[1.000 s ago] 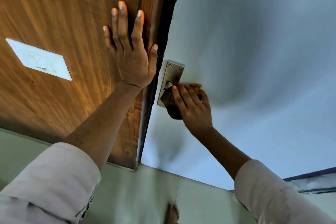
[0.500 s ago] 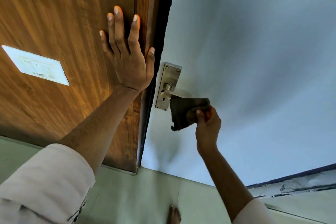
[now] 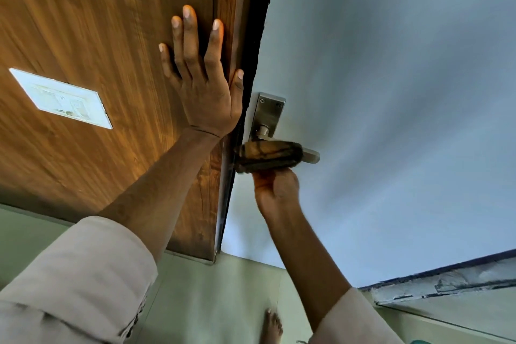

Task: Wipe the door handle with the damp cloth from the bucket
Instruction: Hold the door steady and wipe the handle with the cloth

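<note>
Wrapping the lever, the cloth (image 3: 269, 156) sits on the door handle (image 3: 308, 154), covering most of its length; only the metal tip sticks out on the right past the cloth edge. Cloth is dark brown with a lighter tan patch, blurred, folds hard to read. Right hand (image 3: 276, 190) is directly under it, gripping up into the cloth from below; its fingers (image 3: 264, 176) are curled closed around the cloth's lower edge, so the cloth lies between the fingers and the lever. Fingertips hidden in the fabric, can't tell how many are in contact. Handle's backplate (image 3: 268, 114) is bare, just above the cloth, two screws visible at the top, mounted on the pale blue door (image 3: 391, 92).

Left hand (image 3: 205, 86) is flat on the wooden panel (image 3: 97, 36), palm down, fingers (image 3: 190, 36) spread and straight, thumb lying along the panel's right edge next to the dark gap. Holds nothing, only pressing the wood. It is close to the backplate but not touching it.

White switch plate (image 3: 61, 98) sits on the wood, well left of the left hand. Beige sleeves on both arms. Bare foot (image 3: 272, 327) on the pale green floor (image 3: 209, 301) below.
</note>
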